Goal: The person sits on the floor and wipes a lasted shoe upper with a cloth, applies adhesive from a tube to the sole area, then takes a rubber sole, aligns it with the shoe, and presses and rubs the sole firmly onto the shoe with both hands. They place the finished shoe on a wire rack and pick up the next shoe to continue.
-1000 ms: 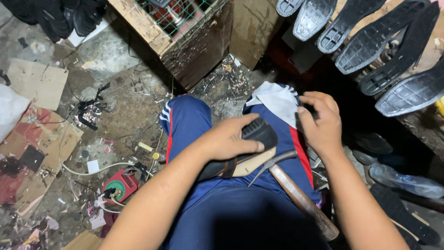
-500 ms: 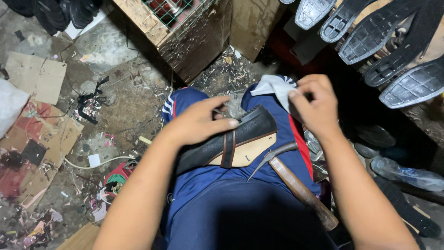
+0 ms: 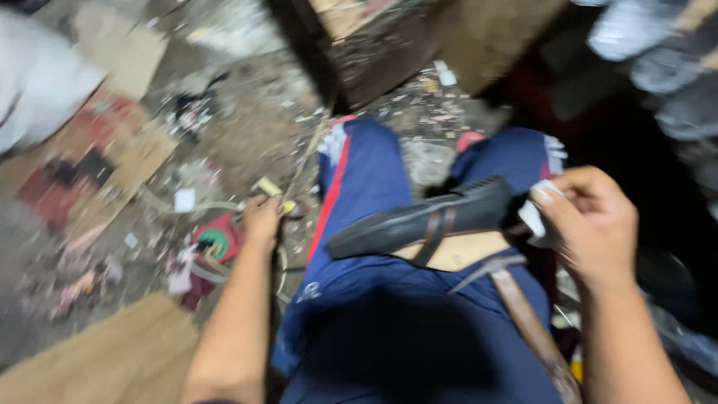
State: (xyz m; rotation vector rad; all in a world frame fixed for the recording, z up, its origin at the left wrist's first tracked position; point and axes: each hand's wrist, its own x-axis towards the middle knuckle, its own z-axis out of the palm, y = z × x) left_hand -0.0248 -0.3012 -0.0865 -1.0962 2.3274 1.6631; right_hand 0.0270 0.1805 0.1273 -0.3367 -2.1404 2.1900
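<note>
Frame is blurry. Our left hand [image 3: 262,217] reaches down to the floor litter, fingers curled, grip unclear. Our right hand [image 3: 591,224] pinches a white scrap [image 3: 532,218] beside the shoe [image 3: 419,218] lying across our lap.

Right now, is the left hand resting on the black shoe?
No, the left hand reaches down to the littered floor, apart from the black shoe on the lap.

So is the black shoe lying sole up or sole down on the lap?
Sole up: the black shoe lies across the lap, ridged tread facing the camera.
</note>
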